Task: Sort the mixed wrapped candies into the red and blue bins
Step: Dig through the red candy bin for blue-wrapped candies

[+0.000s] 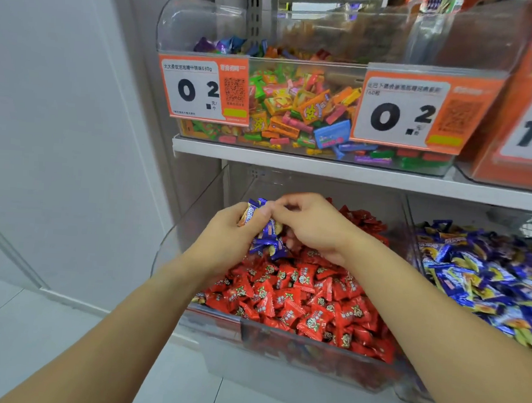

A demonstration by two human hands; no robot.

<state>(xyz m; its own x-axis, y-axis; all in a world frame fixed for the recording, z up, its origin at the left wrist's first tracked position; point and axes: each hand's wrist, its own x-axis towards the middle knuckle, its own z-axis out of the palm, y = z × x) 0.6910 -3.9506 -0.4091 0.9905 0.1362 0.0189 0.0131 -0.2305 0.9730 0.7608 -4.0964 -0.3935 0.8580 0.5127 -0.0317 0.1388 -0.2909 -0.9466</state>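
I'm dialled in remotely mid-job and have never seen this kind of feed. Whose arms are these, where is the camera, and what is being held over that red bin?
There is no machine here: these are a person's two bare arms, and the single picture comes from a wide-angle camera worn on their head, looking forward and down. They stand at a shop shelf. On the lower level, a clear bin of red candies sits on the left, and a bin of blue candies sits to its right. Above them is a bin of mixed colourful sweets with two price tags. The left hand grips a bunch of blue-wrapped candies above the red bin. The right hand meets it from the other side, fingertips at the bunch's top; whether it pinches a wrapper cannot be told. These blue ones look like strays picked out of the red bin.
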